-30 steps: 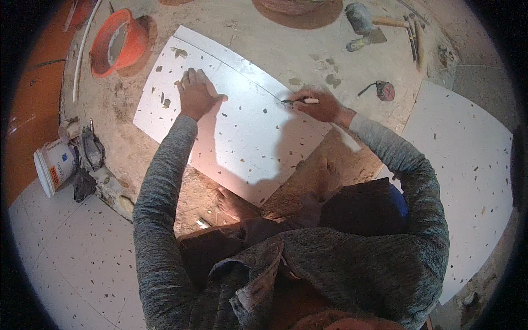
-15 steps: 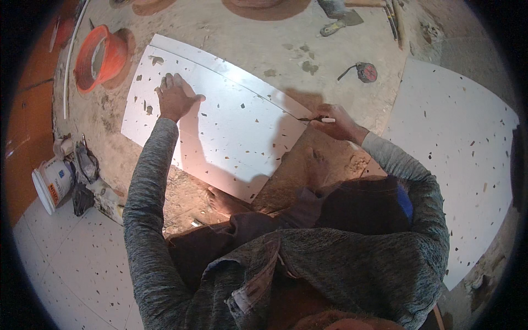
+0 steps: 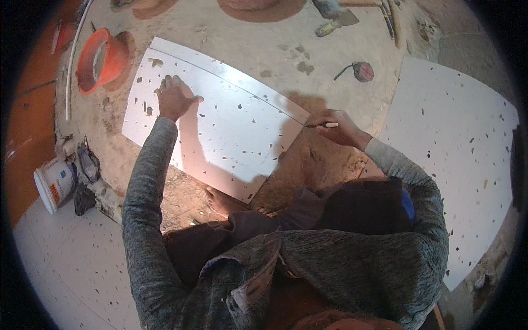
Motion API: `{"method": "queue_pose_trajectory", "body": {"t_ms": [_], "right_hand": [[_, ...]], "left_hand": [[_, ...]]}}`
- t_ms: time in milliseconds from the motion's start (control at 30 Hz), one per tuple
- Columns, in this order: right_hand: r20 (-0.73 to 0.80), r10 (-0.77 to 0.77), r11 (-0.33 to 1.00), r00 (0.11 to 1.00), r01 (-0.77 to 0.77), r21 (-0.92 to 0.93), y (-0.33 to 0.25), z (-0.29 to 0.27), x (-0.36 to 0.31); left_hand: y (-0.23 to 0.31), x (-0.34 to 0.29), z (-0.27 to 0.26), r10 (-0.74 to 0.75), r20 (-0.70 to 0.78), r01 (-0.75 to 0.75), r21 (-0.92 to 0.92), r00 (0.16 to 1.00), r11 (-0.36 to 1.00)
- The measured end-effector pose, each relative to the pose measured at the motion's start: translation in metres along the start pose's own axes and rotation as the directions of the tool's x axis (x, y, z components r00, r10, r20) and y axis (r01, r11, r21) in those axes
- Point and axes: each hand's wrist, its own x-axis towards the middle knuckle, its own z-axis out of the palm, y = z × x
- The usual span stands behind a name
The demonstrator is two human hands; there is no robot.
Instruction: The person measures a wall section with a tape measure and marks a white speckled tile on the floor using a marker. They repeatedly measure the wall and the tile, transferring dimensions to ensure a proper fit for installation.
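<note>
A white speckled tile (image 3: 236,126) lies on the ground before me, tilted so its right end is nearer. A dark straight line runs along it close to its far edge. My left hand (image 3: 174,99) rests flat on the tile's left part, fingers spread and thumb out to the right. Just off the tile's right corner, at the line's end, my right hand (image 3: 336,127) is closed around a slim pen-like tool (image 3: 330,125) with a white back end. Its dark, thin tip points left toward the corner; whether it touches the tile I cannot tell.
Beyond the tile lie a tape measure (image 3: 363,71) and a putty knife (image 3: 336,23). An orange bucket (image 3: 102,60) is at the far left, a white bucket (image 3: 54,184) nearer. Another speckled tile (image 3: 451,159) lies at right. My bare foot (image 3: 220,202) is by the near edge.
My right hand has shifted slightly right and nearer, and the tool's tip has come off the line's end toward the corner. My left hand stays on the tile. The view has shifted slightly.
</note>
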Motion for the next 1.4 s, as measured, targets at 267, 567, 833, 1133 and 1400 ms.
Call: {"method": "queue_pose_trajectory", "body": {"t_ms": [267, 567, 833, 1133, 1400], "right_hand": [[0.040, 0.459, 0.886, 0.888, -0.460, 0.049, 0.011, 0.011, 0.005], [0.400, 0.584, 0.150, 0.706, -0.578, 0.802, 0.016, 0.076, -0.004], [0.274, 0.697, 0.254, 0.663, -0.586, 0.770, -0.016, 0.112, 0.003], [0.227, 0.812, 0.256, 0.537, -0.678, 0.689, -0.064, 0.090, 0.010], [0.292, 0.831, -0.033, 0.474, -0.482, 0.876, -0.028, 0.123, 0.004]], "left_hand": [[-0.006, -0.001, 0.013, 0.002, -0.056, 0.004, 0.122, 0.998, 0.993], [-0.090, 0.038, 0.002, -0.153, -0.156, 0.132, -0.135, 0.976, 0.982], [-0.183, 0.045, 0.010, -0.385, 0.064, 0.363, -0.504, 0.920, 0.784], [-0.169, 0.056, -0.003, -0.406, -0.009, 0.350, -0.488, 0.914, 0.799], [-0.187, 0.077, 0.025, -0.370, -0.024, 0.330, -0.401, 0.929, 0.855]]}}
